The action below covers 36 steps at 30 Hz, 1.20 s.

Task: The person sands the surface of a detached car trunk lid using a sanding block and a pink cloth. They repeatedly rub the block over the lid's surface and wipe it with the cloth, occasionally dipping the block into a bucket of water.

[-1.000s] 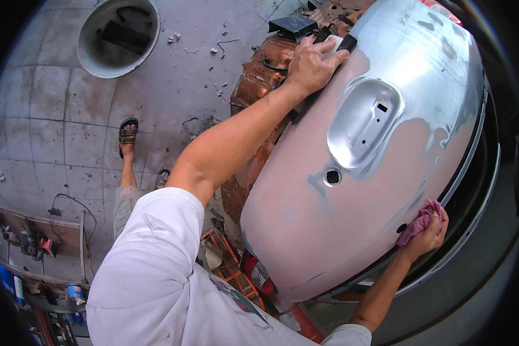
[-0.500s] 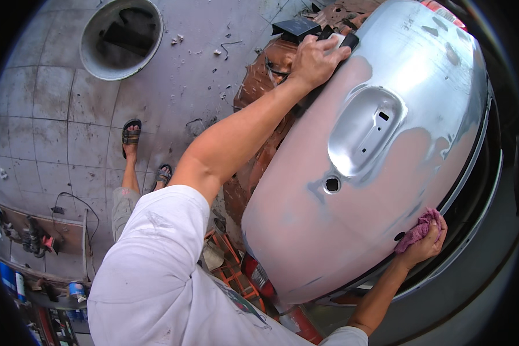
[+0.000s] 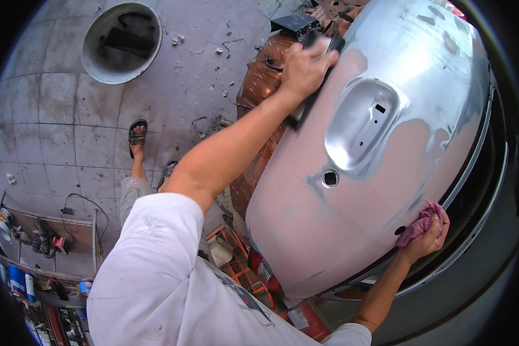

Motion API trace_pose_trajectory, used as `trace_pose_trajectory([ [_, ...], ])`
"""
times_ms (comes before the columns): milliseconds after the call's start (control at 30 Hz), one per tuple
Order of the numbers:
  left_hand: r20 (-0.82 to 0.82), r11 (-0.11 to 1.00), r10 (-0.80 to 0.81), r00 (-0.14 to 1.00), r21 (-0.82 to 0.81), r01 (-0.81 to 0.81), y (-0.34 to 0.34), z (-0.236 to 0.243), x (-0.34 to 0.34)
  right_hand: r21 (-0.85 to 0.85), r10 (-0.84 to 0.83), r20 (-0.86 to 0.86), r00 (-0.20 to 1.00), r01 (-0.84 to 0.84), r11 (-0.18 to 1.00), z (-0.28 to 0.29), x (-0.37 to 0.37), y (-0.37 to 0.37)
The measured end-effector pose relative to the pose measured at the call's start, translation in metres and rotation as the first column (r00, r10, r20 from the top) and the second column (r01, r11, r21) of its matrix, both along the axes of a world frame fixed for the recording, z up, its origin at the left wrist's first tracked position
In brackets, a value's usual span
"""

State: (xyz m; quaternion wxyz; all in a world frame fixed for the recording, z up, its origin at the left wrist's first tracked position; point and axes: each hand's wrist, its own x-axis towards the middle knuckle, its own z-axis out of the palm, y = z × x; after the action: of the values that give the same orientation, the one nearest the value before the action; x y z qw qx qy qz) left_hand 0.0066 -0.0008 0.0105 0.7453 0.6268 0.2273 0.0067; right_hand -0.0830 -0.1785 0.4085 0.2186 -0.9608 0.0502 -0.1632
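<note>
A car's trunk lid (image 3: 305, 225) fills the right half of the view, partly pinkish filler and partly bare silver metal, with an oval recess (image 3: 360, 127) and a round hole. At the lid's upper left edge, my left hand (image 3: 303, 72) is closed over a dark sanding block (image 3: 335, 46), smeared by motion; most of the block is hidden under the fingers. My right hand (image 3: 425, 242) grips a crumpled purplish-pink cloth (image 3: 420, 224) against the lid's lower right edge, beside a small dark hole.
A round pale basin (image 3: 92, 63) with dark pieces inside stands on the tiled floor, where debris lies scattered. Coppery-brown body parts (image 3: 265, 81) sit left of the lid. An orange metal frame (image 3: 245, 271) is below. A tool tray (image 3: 57, 230) lies at lower left.
My left hand has slid the sanding block a little down and left along the lid's edge. The right hand stays with the cloth in nearly the same spot. The whole view has shifted slightly.
</note>
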Motion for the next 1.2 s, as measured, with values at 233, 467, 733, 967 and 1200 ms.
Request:
trace_pose_trajectory([
  [233,-0.030,0.987,0.119,0.992,-0.105,-0.121,-0.010,0.002,-0.022,-0.029,-0.036,-0.013,0.999,0.036,0.999,0.003,-0.005,0.006],
  [467,0.223,0.992,0.087,0.971,-0.113,-0.063,-0.003,0.013,-0.058,-0.007,-0.073,0.004,0.997,0.073,0.997,0.004,-0.010,0.006],
  [733,0.713,0.941,-0.180,0.678,0.326,-0.092,0.029,-0.065,0.026,-0.017,-0.044,0.005,0.999,0.044,0.999,-0.003,0.007,0.021],
  [967,0.544,0.984,-0.165,0.822,0.035,0.175,0.027,-0.031,-0.087,-0.043,-0.105,0.019,0.994,0.106,0.993,0.004,-0.008,0.011],
  [1200,0.558,0.991,-0.136,0.818,0.073,0.115,0.031,-0.043,-0.002,0.003,-0.103,0.031,0.994,0.103,0.995,0.002,-0.002,0.009],
])
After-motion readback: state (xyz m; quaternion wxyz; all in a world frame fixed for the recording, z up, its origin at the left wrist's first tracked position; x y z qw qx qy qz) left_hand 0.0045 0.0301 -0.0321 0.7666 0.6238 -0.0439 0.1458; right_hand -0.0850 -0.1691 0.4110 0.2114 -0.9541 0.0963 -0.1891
